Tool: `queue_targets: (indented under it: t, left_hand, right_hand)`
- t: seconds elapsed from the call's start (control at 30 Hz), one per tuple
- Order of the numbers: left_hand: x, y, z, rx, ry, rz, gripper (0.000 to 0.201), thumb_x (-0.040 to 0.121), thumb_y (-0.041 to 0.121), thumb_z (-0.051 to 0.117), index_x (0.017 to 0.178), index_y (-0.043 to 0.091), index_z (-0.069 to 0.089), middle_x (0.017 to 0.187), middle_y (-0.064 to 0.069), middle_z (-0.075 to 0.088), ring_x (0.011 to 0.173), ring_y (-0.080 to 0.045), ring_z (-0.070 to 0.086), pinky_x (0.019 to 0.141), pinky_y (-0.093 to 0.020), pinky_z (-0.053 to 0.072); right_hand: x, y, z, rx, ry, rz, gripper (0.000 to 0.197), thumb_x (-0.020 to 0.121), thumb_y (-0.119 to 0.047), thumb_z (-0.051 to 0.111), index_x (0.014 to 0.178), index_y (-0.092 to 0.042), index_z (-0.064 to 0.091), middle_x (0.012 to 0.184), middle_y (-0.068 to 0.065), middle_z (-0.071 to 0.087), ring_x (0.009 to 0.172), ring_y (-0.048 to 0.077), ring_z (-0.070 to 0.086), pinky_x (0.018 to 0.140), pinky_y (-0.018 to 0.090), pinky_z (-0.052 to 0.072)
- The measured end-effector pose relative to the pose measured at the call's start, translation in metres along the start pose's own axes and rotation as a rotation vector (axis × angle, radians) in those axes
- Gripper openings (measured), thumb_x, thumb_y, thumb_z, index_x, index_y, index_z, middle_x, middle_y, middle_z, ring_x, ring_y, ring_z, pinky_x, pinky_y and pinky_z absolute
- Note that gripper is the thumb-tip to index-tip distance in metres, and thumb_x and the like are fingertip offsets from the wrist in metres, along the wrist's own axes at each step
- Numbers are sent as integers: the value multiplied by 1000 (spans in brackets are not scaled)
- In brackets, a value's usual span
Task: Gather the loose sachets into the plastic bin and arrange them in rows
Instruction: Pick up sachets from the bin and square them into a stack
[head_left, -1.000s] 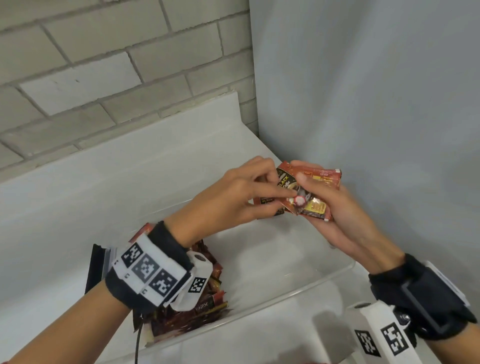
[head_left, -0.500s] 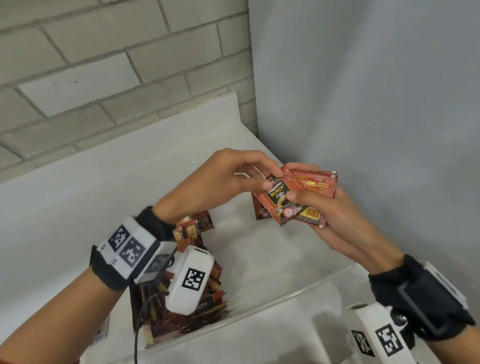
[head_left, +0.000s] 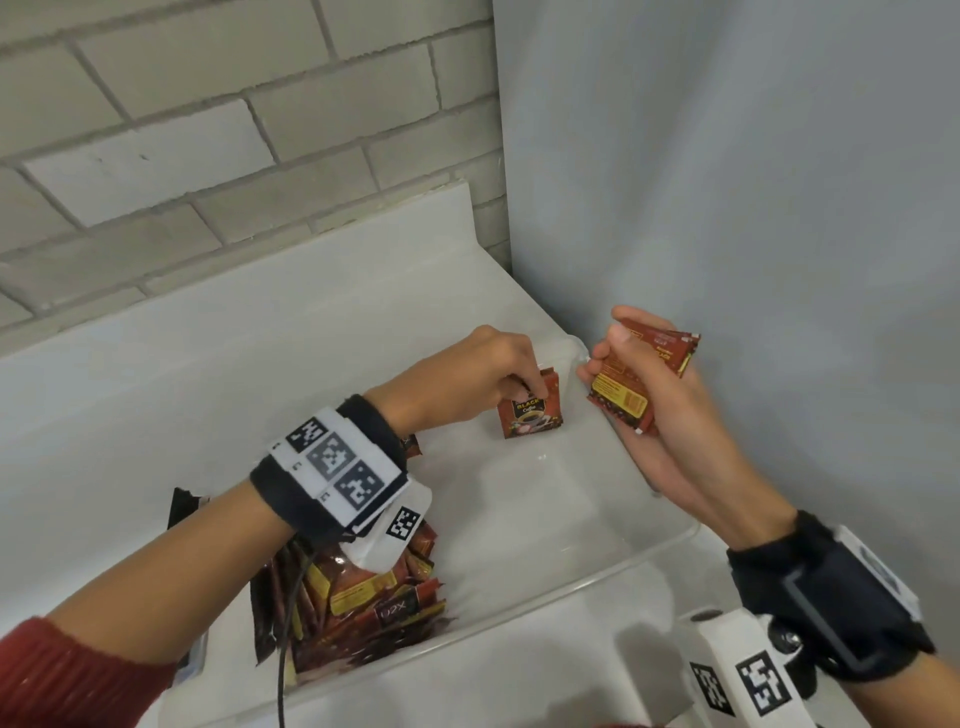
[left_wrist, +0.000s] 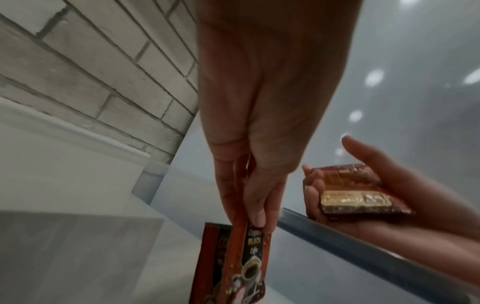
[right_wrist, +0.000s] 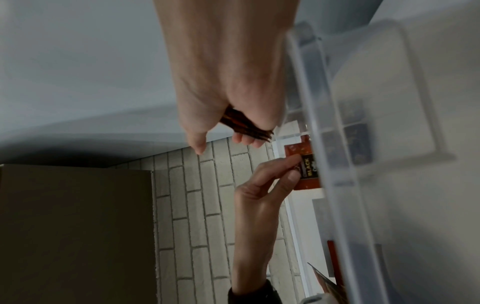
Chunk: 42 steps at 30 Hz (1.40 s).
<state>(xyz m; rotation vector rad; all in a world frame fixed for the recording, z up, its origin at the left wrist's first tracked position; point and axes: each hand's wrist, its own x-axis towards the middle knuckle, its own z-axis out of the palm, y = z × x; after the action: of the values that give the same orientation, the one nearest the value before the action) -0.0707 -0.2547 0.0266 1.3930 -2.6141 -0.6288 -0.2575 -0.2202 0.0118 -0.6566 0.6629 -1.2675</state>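
A clear plastic bin (head_left: 571, 587) stands on the white counter. My left hand (head_left: 483, 374) pinches the top of a red coffee sachet (head_left: 531, 415) and holds it upright at the bin's far end, against another sachet behind it (left_wrist: 211, 242). My right hand (head_left: 649, 395) hovers over the bin's right rim (left_wrist: 337, 236) and grips a small stack of sachets (head_left: 621, 395), thumb on top. A heap of loose sachets (head_left: 363, 608) fills the bin's left end, partly hidden by my left wrist.
A grey wall (head_left: 727, 208) rises close on the right and a brick wall (head_left: 208, 130) behind the counter's white upstand (head_left: 260, 312). A dark flat packet (head_left: 182, 509) lies outside the bin at the left. The bin's middle floor (head_left: 519, 519) is bare.
My left hand took one sachet from the stack in my right hand and lowered it to the bin's far end. The right hand drew back to the right with the others.
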Motion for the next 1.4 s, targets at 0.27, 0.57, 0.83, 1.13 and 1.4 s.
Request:
queue_targets:
  t: [0.27, 0.57, 0.83, 1.13, 1.4]
  left_hand:
    - [10, 0, 13, 100, -62, 22, 28, 90, -4, 55, 111, 7, 71, 107, -13, 61, 101, -28, 55, 80, -26, 40]
    - [8, 0, 23, 231, -7, 45, 33, 84, -8, 58, 105, 12, 73, 98, -9, 59, 90, -30, 57, 70, -45, 49]
    - [7, 10, 27, 369, 33, 4, 29, 87, -5, 56, 107, 11, 68, 101, -10, 57, 94, -28, 52, 64, -40, 47]
    - [6, 10, 33, 347, 174, 37, 14, 84, -3, 65, 96, 3, 66, 104, -13, 51, 87, -27, 52, 56, -44, 51]
    - [6, 4, 28, 204, 260, 67, 15, 87, 2, 60, 97, 4, 70, 98, -12, 55, 92, -25, 50, 62, -46, 50]
  right_hand:
    - [2, 1, 1, -18, 11, 11, 43, 69, -28, 72, 109, -20, 57, 78, 0, 59, 71, 12, 59, 82, 25, 52]
    - [1, 0, 0, -7, 20, 5, 37, 74, -25, 67, 109, -18, 57, 77, 1, 59, 71, 12, 59, 83, 25, 53]
    - [2, 0, 0, 9, 48, 18, 38, 72, -25, 68, 108, -18, 58, 80, 3, 59, 71, 13, 60, 82, 26, 54]
    - [2, 0, -3, 31, 23, 44, 27, 90, -4, 50, 114, -16, 56, 84, 6, 57, 72, 17, 60, 79, 29, 52]
    - [1, 0, -5, -16, -4, 62, 35, 90, 5, 41, 115, -13, 58, 83, 7, 59, 76, 19, 66, 82, 32, 56]
